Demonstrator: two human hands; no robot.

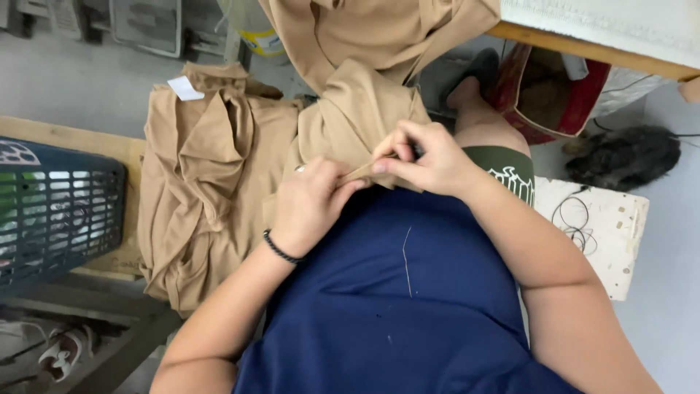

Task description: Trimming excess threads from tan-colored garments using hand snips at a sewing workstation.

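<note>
A dark blue slatted basket (58,211) sits left; a red bag (583,98) and dark furry bundle (623,157) lie right.

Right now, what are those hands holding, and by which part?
Both hands pinch one tan cloth by its near edge: the left hand from below, the right hand from above.

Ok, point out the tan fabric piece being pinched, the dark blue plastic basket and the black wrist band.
tan fabric piece (357,109), head view, on its folded upper part
dark blue plastic basket (51,211), head view, on its slatted wall
black wrist band (280,249), head view, on its strand across the left wrist
</note>
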